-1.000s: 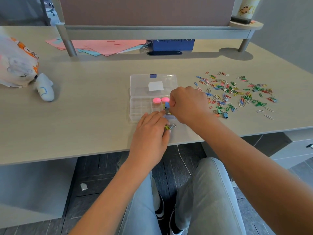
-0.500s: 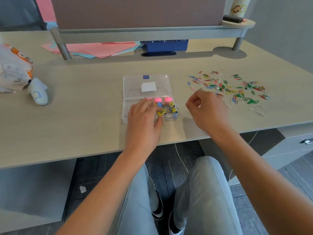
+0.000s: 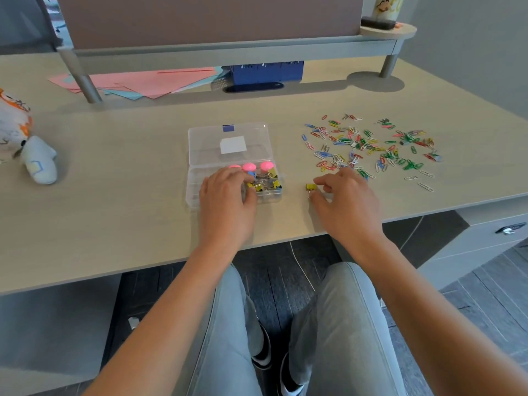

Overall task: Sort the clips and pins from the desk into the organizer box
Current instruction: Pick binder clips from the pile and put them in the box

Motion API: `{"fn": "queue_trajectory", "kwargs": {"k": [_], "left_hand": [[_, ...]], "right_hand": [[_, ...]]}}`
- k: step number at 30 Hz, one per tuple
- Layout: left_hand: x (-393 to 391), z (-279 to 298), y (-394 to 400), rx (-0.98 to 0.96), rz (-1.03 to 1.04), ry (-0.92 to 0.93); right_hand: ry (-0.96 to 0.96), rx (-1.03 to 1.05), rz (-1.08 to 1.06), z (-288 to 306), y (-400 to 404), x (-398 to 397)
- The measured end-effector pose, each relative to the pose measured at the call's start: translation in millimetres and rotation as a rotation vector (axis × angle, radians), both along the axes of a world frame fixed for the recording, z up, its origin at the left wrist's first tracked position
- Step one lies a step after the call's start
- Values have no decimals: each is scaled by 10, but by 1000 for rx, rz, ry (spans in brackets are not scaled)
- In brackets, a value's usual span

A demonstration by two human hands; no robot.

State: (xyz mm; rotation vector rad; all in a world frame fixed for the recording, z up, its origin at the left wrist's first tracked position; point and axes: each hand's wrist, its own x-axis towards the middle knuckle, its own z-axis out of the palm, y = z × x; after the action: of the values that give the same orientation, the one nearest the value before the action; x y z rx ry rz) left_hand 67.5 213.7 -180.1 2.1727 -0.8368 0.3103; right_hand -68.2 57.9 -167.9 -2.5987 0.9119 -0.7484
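Right hand [image 3: 344, 200], fingers narrowly parted, closing on small yellow binder clip [image 3: 311, 187] (light, stiff, best pinched by body); left hand [image 3: 227, 195] flat, fingers spread, steadying organizer box [image 3: 194, 192].

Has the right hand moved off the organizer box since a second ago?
Yes. The right hand has left the organizer box and gone rightward, now at a yellow binder clip on the desk.

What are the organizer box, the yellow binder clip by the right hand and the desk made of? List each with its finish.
Organizer box: clear, glossy plastic; the desk shows through its lid.
Yellow binder clip: likely painted metal body with a bare wire handle; too small to be sure.
Desk: pale matte wood-grain surface, probably laminate; faint streaks show.
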Motion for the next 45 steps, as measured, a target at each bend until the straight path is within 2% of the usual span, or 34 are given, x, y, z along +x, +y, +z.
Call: {"fn": "queue_trajectory", "kwargs": {"k": [9,14,19,22,27,33,45], "left_hand": [[12,104,-29,19,22,62],[-85,86,16,62,99,-64],[-155,-12,55,144,93,-147],[-164,-12,79,139,63,-145],[-207,10,190,146,4,-137],[-234,-20,344,170,8,-156],[-268,-39,393,201,26,-139]], "right_hand": [[31,24,23,17,9,30],[24,43,38,29,16,41],[22,65,56,83,34,61],[-12,164,68,124,44,70],[-216,411,186,241,38,134],[-246,535,283,361,149,411],[-115,313,379,273,258,655]]}}
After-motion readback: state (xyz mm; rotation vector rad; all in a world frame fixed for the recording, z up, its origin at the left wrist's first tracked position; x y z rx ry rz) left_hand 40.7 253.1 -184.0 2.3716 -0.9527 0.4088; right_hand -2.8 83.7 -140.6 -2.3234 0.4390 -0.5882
